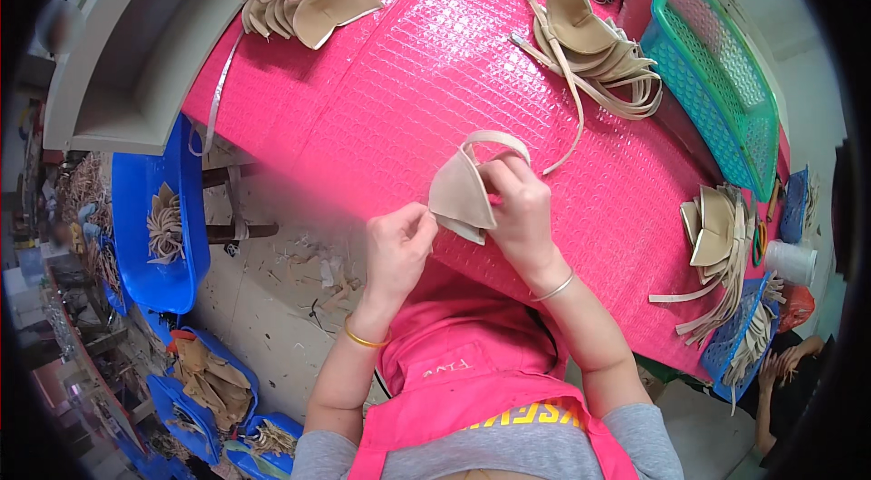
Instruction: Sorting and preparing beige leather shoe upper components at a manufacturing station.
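Piece: the beige piece [461,194] sits over the near edge of the pink table [408,81].
Left hand [399,249]: your fingers pinch its near corner.
Right hand [519,208]: your fingers grip its right side; your fingertips are hidden.
Strap [494,139]: its loop is partly hidden by your right hand.

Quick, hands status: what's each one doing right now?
Left hand: closed, pinching the lower edge of the beige shoe piece.
Right hand: closed, gripping the same piece near its strap.
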